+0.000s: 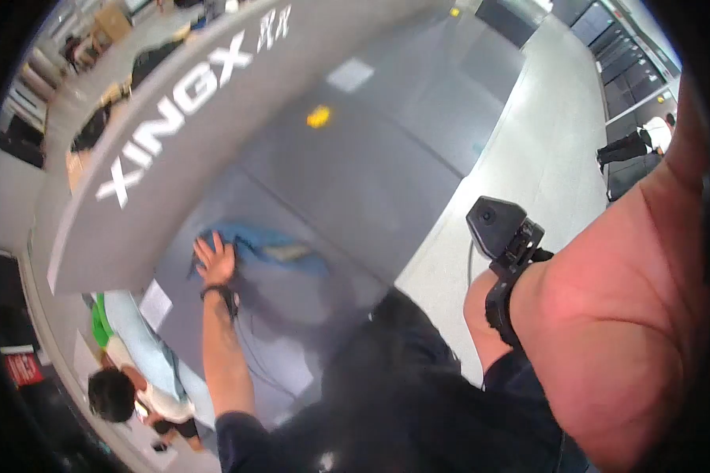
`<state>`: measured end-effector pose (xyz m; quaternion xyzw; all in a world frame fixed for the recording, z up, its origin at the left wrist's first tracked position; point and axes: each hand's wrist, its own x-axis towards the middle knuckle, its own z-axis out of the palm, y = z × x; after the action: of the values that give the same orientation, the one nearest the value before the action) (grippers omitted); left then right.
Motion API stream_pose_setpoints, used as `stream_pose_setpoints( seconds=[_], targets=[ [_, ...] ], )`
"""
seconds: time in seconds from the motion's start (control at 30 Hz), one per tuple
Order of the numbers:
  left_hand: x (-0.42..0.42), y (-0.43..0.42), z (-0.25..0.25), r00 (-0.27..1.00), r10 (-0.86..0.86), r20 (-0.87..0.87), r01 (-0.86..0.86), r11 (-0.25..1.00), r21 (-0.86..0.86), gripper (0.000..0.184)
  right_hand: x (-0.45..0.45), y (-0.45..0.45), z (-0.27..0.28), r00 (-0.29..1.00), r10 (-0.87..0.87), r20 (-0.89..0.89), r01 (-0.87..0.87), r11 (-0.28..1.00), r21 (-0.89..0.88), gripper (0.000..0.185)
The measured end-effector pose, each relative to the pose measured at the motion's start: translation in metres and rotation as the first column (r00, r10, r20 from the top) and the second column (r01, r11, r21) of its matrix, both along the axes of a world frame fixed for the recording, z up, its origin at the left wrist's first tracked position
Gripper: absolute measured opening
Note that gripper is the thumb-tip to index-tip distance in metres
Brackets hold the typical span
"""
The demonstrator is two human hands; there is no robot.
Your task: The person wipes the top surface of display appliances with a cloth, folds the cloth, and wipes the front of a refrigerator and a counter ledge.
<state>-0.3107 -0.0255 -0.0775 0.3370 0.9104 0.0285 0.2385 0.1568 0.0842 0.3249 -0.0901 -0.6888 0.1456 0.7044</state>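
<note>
My left hand (215, 260) reaches over the grey table with its fingers spread. It lies at the left end of a crumpled blue cloth (262, 239), which has a paler patch on its right part; whether the hand presses on it or hovers just above I cannot tell. A dark band (222, 298) circles the left wrist. My right hand (623, 323) is very near the camera at the right edge, large and cut off, with its fingers hidden. A small black camera on a strap (497, 225) is fixed around that wrist.
The grey table (363, 173) has a raised panel (166, 130) lettered "XINGX" along its far side. On it are a yellow item (319, 117), a white sheet (350, 75) and a paper (156, 306). A cable (256, 363) runs by my left arm. Other people sit lower left and stand upper right.
</note>
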Motion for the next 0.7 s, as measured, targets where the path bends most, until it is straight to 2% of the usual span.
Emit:
stream_pose_setpoints(
  seconds=[0.03,0.07,0.1,0.2,0.27,0.3,0.33,0.47,0.6,0.63,0.7],
  targets=[
    [0.002,0.000,-0.021,0.990,-0.037,-0.133,0.034,0.999,-0.022,0.072,0.005,-0.003,0.007,1.000,-0.022,-0.022,0.023,0.999,0.036,0.025],
    [0.005,0.013,0.009,1.000,0.029,0.012,-0.028,0.998,-0.064,0.070,0.011,-0.005,0.014,0.998,-0.042,-0.043,0.045,0.997,0.062,0.025],
    [0.003,0.010,0.012,1.000,0.007,0.017,-0.005,0.996,-0.093,0.069,0.017,-0.009,0.021,0.997,-0.044,-0.055,0.049,0.995,0.083,0.025],
    [0.018,-0.009,0.013,0.999,-0.041,0.026,0.040,0.997,0.063,0.068,0.036,-0.013,0.046,0.995,-0.084,-0.054,0.091,0.989,0.121,0.024],
    [0.044,-0.030,-0.002,0.993,-0.108,-0.058,0.118,0.969,0.219,0.067,0.053,-0.020,0.067,0.987,-0.147,-0.064,0.156,0.976,0.151,0.024],
    [0.051,-0.037,-0.031,0.966,-0.140,-0.218,0.180,0.967,0.179,0.063,0.062,-0.026,0.073,0.977,-0.193,-0.091,0.205,0.966,0.157,0.024],
    [0.056,-0.047,-0.037,0.941,-0.161,-0.296,0.221,0.958,0.181,0.060,0.074,-0.032,0.080,0.966,-0.229,-0.124,0.247,0.956,0.157,0.024],
    [0.081,-0.060,-0.041,0.893,-0.215,-0.394,0.324,0.917,0.234,0.049,0.115,-0.054,0.105,0.934,-0.318,-0.165,0.346,0.921,0.180,0.024],
    [0.147,-0.045,-0.053,0.899,-0.185,-0.397,0.356,0.837,0.415,0.038,0.126,-0.027,0.094,0.952,-0.296,0.082,0.255,0.909,0.329,0.023],
    [0.171,-0.094,-0.049,0.919,-0.155,-0.362,0.305,0.862,0.404,0.035,0.132,-0.015,0.090,0.958,-0.251,0.141,0.204,0.937,0.284,0.023],
    [0.177,-0.112,-0.017,0.915,-0.048,-0.402,0.241,0.861,0.447,0.031,0.149,-0.005,0.075,0.978,-0.180,0.105,0.151,0.958,0.243,0.023]
  ],
)
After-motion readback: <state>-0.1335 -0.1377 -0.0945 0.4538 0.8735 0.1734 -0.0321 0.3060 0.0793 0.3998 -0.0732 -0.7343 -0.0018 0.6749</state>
